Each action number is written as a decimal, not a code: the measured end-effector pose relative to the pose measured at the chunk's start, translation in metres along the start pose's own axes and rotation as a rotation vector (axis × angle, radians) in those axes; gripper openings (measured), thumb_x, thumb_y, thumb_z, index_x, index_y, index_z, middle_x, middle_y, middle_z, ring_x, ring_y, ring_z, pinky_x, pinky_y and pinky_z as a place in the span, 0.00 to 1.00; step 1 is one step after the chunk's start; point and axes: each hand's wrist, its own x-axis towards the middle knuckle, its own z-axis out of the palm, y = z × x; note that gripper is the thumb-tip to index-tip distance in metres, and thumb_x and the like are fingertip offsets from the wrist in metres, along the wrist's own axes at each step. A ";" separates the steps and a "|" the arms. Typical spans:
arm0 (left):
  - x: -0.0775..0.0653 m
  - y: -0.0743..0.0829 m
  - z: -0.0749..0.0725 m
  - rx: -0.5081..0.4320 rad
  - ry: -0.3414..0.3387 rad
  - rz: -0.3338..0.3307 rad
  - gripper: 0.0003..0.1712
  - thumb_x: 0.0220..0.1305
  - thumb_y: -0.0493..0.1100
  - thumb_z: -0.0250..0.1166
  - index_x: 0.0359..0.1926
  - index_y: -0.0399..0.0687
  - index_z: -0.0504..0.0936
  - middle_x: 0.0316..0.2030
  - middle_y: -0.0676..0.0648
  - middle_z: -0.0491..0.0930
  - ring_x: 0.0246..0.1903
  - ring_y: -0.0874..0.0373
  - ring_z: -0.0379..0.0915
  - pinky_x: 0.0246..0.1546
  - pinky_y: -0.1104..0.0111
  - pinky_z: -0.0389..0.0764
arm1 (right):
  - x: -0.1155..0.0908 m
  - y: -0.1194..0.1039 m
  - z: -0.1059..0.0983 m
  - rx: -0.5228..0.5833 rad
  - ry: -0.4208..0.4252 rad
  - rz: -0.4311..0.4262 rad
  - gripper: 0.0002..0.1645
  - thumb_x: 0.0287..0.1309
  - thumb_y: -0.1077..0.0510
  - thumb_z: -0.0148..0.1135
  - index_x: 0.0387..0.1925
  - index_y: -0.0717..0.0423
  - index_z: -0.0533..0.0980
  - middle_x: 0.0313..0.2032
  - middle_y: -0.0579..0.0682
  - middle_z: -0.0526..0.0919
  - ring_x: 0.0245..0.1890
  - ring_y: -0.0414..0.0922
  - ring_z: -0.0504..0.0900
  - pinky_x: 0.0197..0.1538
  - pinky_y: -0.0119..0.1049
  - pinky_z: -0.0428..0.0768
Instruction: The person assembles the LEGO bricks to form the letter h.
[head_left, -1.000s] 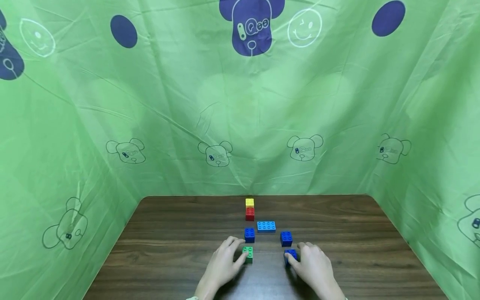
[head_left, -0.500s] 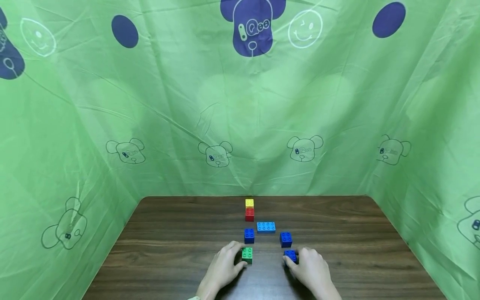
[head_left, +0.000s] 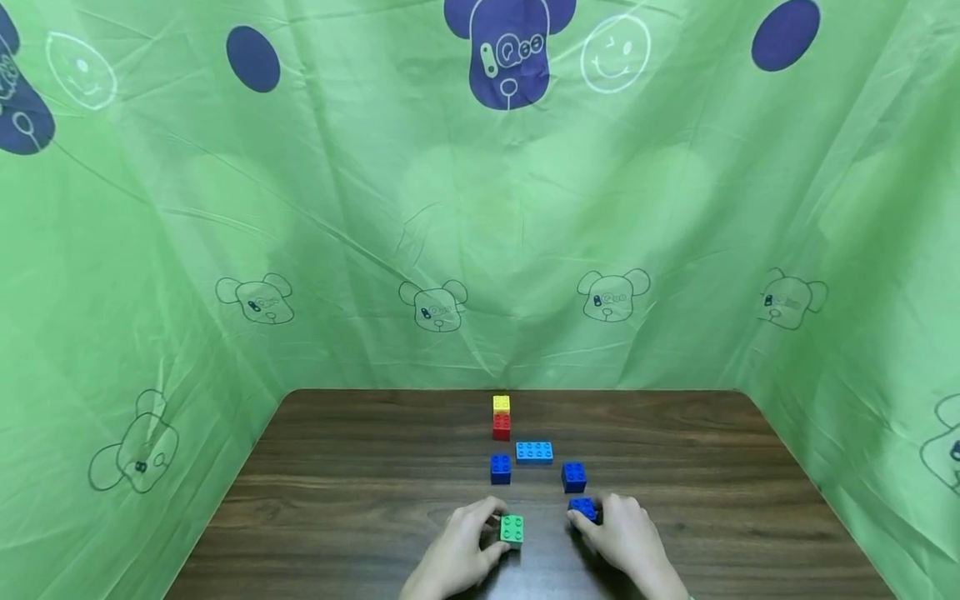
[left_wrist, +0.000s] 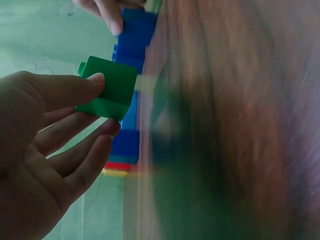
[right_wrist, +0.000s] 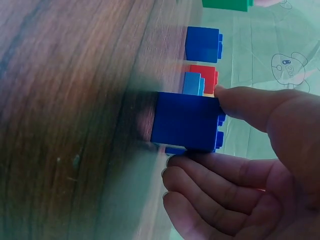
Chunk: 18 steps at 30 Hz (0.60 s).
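Observation:
My left hand (head_left: pixel 461 546) pinches a green toy brick (head_left: pixel 512 531) between thumb and fingers. In the left wrist view the green brick (left_wrist: pixel 110 87) is held just off the wooden table, its studs turned toward the left. To its right, my right hand (head_left: pixel 626 537) has thumb and fingers at opposite sides of a blue brick (head_left: pixel 581 509). The right wrist view shows that blue brick (right_wrist: pixel 185 121) sitting at the table surface, thumb at its studded edge and fingers along the other side. Another blue brick (head_left: pixel 573 477) stands just beyond it.
Farther back are a blue brick (head_left: pixel 500 469) on the left, a light blue long brick (head_left: pixel 534 452), a red brick (head_left: pixel 501 427) and a yellow brick (head_left: pixel 501 404). Green printed cloth (head_left: pixel 525 333) hangs behind and beside the brown wooden table (head_left: pixel 337 475).
My left hand has taken hold of the green brick, lifted it and moved it right and nearer to me. The right hand has closed its thumb and fingers in on the near blue brick.

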 end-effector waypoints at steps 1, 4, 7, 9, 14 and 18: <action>-0.001 0.001 0.001 -0.008 -0.012 -0.008 0.19 0.59 0.38 0.74 0.51 0.50 0.81 0.46 0.53 0.85 0.44 0.63 0.83 0.44 0.67 0.85 | 0.001 0.000 0.000 0.003 -0.003 0.002 0.26 0.57 0.42 0.72 0.17 0.50 0.69 0.16 0.44 0.67 0.18 0.42 0.66 0.22 0.36 0.62; -0.002 0.002 0.006 0.000 -0.038 -0.023 0.21 0.61 0.40 0.74 0.55 0.47 0.82 0.48 0.54 0.84 0.47 0.64 0.81 0.46 0.69 0.84 | 0.002 0.001 -0.001 0.009 -0.005 0.003 0.26 0.58 0.43 0.72 0.18 0.50 0.69 0.15 0.44 0.67 0.17 0.41 0.66 0.22 0.35 0.62; -0.005 0.001 0.011 0.031 -0.034 -0.008 0.22 0.61 0.41 0.74 0.56 0.45 0.82 0.48 0.55 0.84 0.49 0.63 0.81 0.48 0.69 0.83 | 0.003 0.000 -0.003 0.008 -0.006 0.004 0.26 0.58 0.43 0.72 0.18 0.50 0.69 0.15 0.44 0.68 0.17 0.42 0.66 0.22 0.35 0.62; -0.007 0.001 0.012 0.043 -0.034 0.002 0.21 0.61 0.41 0.73 0.55 0.45 0.83 0.47 0.55 0.84 0.49 0.63 0.80 0.49 0.68 0.83 | 0.003 0.000 -0.003 0.007 -0.008 0.002 0.25 0.58 0.44 0.72 0.18 0.50 0.70 0.16 0.44 0.68 0.17 0.42 0.67 0.21 0.35 0.62; -0.010 0.000 0.015 0.065 -0.009 0.033 0.19 0.60 0.40 0.74 0.53 0.46 0.83 0.46 0.55 0.85 0.48 0.63 0.81 0.50 0.67 0.83 | 0.002 -0.002 -0.003 0.010 -0.004 -0.005 0.21 0.56 0.43 0.73 0.21 0.51 0.75 0.17 0.44 0.71 0.19 0.42 0.69 0.22 0.36 0.65; -0.014 -0.002 0.017 0.082 -0.014 0.002 0.19 0.60 0.41 0.74 0.52 0.48 0.83 0.45 0.56 0.85 0.49 0.61 0.81 0.50 0.66 0.83 | 0.001 -0.002 0.000 0.006 0.013 -0.023 0.19 0.54 0.43 0.74 0.25 0.51 0.78 0.19 0.44 0.75 0.20 0.43 0.70 0.23 0.39 0.68</action>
